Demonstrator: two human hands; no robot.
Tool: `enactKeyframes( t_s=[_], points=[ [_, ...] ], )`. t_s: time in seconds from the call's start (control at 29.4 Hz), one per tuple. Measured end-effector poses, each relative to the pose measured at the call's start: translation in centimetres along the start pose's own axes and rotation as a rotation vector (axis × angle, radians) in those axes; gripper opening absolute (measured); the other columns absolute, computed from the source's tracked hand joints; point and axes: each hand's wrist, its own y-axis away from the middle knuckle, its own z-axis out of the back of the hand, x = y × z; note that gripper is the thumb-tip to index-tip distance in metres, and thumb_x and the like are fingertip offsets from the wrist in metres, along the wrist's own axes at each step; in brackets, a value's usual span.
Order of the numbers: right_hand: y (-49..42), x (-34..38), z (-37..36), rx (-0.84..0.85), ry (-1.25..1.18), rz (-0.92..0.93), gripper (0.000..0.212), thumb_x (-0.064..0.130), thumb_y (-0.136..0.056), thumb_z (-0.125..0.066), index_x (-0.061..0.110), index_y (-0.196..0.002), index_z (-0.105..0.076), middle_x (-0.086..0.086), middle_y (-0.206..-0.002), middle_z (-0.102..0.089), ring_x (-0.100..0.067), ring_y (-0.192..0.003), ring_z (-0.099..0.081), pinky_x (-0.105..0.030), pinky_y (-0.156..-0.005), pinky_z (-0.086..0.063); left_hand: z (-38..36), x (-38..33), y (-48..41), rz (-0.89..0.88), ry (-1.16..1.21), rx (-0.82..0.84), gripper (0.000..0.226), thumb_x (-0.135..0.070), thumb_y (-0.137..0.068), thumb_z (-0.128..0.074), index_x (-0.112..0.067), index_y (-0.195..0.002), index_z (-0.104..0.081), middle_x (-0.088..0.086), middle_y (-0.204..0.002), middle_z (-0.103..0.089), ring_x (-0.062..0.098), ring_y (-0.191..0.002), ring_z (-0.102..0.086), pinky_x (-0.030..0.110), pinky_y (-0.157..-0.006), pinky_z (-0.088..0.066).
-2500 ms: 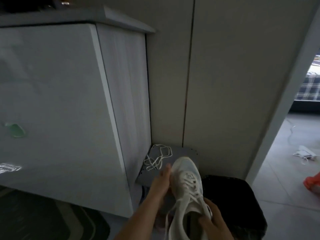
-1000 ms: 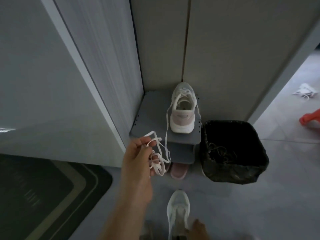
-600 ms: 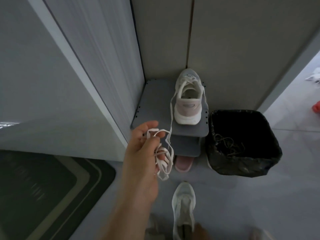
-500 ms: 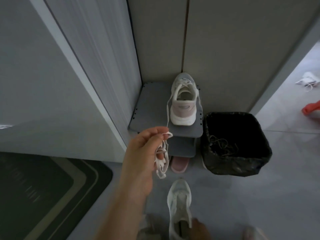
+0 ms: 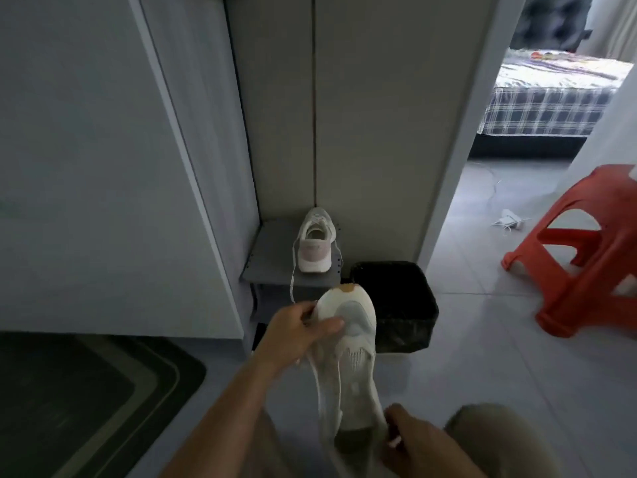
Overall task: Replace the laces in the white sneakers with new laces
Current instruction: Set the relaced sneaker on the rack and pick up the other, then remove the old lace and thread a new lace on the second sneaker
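Dim foreground, daylight from the right doorway (image 5: pixel 537 98), edges warped.

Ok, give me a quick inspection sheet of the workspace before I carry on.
Surface: grey tiled floor.
Job's things: white sneaker held up, toe pointing away; second sneaker on the grey shelf, its lace hanging over the front edge.
Clutter: black bin beside the shelf; orange stool at right.
Hands: left hand grips the white sneaker's toe; right hand holds its heel.
Cables: white cable and plug on the floor past the doorway.
Surroundings: white cabinet, dark mat, bed in the far room.
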Motion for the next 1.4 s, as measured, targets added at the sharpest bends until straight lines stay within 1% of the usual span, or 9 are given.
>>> enactKeyframes(
  t_s=[0.14,0.27,0.54,0.65,0.75,0.92,1.05,1.29,1.4],
  points=[
    [2.8,0.7,2.8,-0.09,-0.144,0.161,0.057,0.058,-0.083,-0.046,0.034,-0.131,-0.029,0.02,-0.108,-0.047,0.01,-0.085,-0.05,-0.002,-0.069,-0.042,-1.3,-1.1,3.6,-0.11,-0.075,-0.033,0.027,-0.034,-0.071,-0.077,-0.039,-0.085,-0.055,-0.011,-0.092,-0.064,0.006,-0.085,-0.062,0.026,-0.078,-0.053],
    [3.5,0.4,2.4,-0.267,-0.214,0.209,0.046,0.05,-0.087,-0.046,0.031,-0.128,-0.038,0.023,-0.094,-0.056,0.002,-0.087,-0.058,-0.017,-0.084,-0.049,-2.8,0.3,5.8,-0.044,0.029,-0.02,0.05,-0.06,-0.057,-0.069,-0.029,-0.096,-0.062,-0.002,-0.097,-0.068,0.014,-0.089,-0.066,0.039,-0.084,-0.054],
    [4.2,0.1,1.3,-0.37,-0.279,0.137,0.047,0.027,-0.088,-0.059,0.024,-0.129,-0.035,0.021,-0.085,-0.05,-0.001,-0.083,-0.055,-0.012,-0.073,-0.045,-4.1,0.1,6.3,-0.042,0.087,0.032,0.017,-0.034,-0.081,-0.066,-0.03,-0.097,-0.061,-0.006,-0.101,-0.067,0.006,-0.087,-0.065,0.02,-0.076,-0.053],
    [4.3,0.0,1.3,-0.401,-0.265,0.128,0.038,0.026,-0.089,-0.058,0.026,-0.122,-0.039,0.017,-0.09,-0.054,-0.001,-0.083,-0.057,-0.015,-0.077,-0.049,-3.3,-0.7,7.0,-0.1,0.153,-0.154,0.032,-0.047,-0.087,-0.053,-0.025,-0.109,-0.06,-0.001,-0.103,-0.064,0.006,-0.08,-0.061,0.013,-0.061,-0.049],
    [5.1,1.6,1.5,-0.581,-0.325,0.281,0.023,0.026,-0.087,-0.06,0.034,-0.1,-0.044,0.011,-0.094,-0.056,0.0,-0.076,-0.056,-0.011,-0.072,-0.049,-1.9,-2.4,8.6,-0.175,0.331,-0.267,0.024,-0.031,-0.094,-0.046,-0.025,-0.11,-0.063,-0.005,-0.091,-0.068,0.011,-0.075,-0.064,0.019,-0.064,-0.053],
    [4.8,5.2,1.8,-0.45,-0.637,0.37,0.026,0.018,-0.082,-0.067,0.034,-0.088,-0.047,0.008,-0.081,-0.062,-0.004,-0.072,-0.061,-0.012,-0.06,-0.048,-3.4,-3.8,11.1,-0.181,0.32,-0.084,0.029,-0.02,-0.096,-0.039,-0.028,-0.118,-0.058,-0.014,-0.111,-0.065,0.003,-0.1,-0.063,0.021,-0.085,-0.052],
    [4.7,3.6,2.6,-0.489,-0.642,0.328,0.012,0.01,-0.086,-0.061,0.021,-0.082,-0.061,0.004,-0.069,-0.062,0.002,-0.057,-0.057,-0.01,-0.054,-0.045,-1.9,-3.0,11.3,-0.089,0.304,-0.097,0.028,-0.026,-0.097,-0.037,-0.032,-0.116,-0.057,-0.011,-0.108,-0.067,0.013,-0.091,-0.067,0.032,-0.081,-0.056],
    [5.9,-3.1,5.9,-0.423,-1.632,0.176,0.014,0.01,-0.088,-0.049,0.007,-0.076,-0.057,0.0,-0.052,-0.043,-0.005,-0.038,-0.035,-0.014,-0.033,-0.03,2.8,-0.2,11.5,0.044,0.175,-0.311,0.029,-0.026,-0.098,-0.035,-0.013,-0.1,-0.062,0.011,-0.09,-0.07,0.027,-0.077,-0.067,0.035,-0.064,-0.054],
    [6.4,-4.8,6.5,-0.364,-1.645,0.214,0.021,0.023,-0.074,-0.065,0.005,-0.086,-0.06,0.004,-0.047,-0.031,-0.006,-0.037,-0.026,-0.015,-0.032,-0.024,3.6,0.9,11.7,0.095,-0.102,-0.352,0.028,-0.026,-0.098,-0.036,-0.011,-0.104,-0.06,0.008,-0.095,-0.067,0.023,-0.08,-0.064,0.037,-0.073,-0.053]
  ],
)
